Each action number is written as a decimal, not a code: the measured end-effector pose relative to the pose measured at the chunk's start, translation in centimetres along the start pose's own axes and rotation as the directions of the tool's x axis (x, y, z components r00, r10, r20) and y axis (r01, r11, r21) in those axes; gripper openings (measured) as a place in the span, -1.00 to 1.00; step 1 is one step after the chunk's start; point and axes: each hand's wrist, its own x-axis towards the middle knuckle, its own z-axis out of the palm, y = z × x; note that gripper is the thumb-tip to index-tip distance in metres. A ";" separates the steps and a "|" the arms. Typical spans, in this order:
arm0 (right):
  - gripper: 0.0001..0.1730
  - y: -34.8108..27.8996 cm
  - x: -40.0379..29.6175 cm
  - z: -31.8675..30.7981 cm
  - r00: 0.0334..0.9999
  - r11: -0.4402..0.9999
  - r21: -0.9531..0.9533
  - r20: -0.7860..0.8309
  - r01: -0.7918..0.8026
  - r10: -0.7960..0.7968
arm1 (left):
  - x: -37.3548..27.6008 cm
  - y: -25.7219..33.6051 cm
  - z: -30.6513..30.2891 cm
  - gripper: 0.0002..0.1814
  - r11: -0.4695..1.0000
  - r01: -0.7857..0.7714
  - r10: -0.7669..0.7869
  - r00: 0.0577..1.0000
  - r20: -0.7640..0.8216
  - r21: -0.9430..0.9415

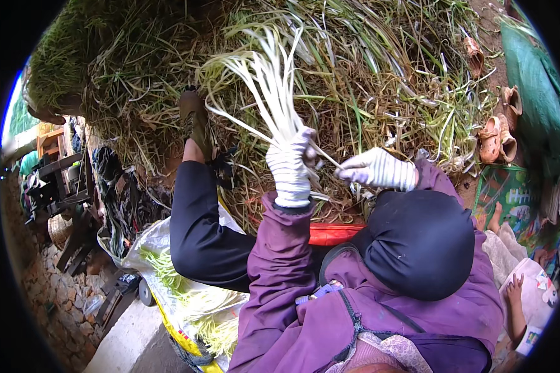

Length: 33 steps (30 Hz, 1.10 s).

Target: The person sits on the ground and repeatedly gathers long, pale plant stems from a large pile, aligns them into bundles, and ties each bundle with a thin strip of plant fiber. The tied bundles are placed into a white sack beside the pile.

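Observation:
My left hand, in a striped knit work glove, grips a loose bundle of long pale stalks, which look like blanched garlic chives. Their tips fan out upward and to the left. To its right, my right hand in a matching glove pinches the end of a single thin stalk that runs across from the bundle. Both hands are raised in front of my lap, over a thick heap of cut grass and leaves. The palm side of each glove is mostly hidden.
Beside my bent left leg, pale stalks lie on a white and yellow sack. Brown clogs stand at the right by a green sheet. Another person's arm shows at lower right. Rubble covers the lower left.

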 end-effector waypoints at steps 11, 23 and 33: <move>-0.85 1.6 -6.2 -1.4 0.879 0.918 -0.264 -0.301 0.296 -0.370 | 2.9 -0.1 -4.5 -0.68 0.940 -0.084 0.008 0.974 -0.225 -0.330; -0.73 2.5 -16.8 -6.8 0.783 0.901 -0.375 -0.618 -0.217 -0.068 | 3.9 1.6 -7.9 -0.81 0.931 -0.163 0.056 0.948 -0.312 -0.328; -0.71 3.5 -21.3 -10.4 0.754 0.841 -0.453 -0.651 -0.294 -0.087 | 4.5 2.5 -14.8 -0.80 0.902 -0.143 -0.026 0.923 -0.383 -0.406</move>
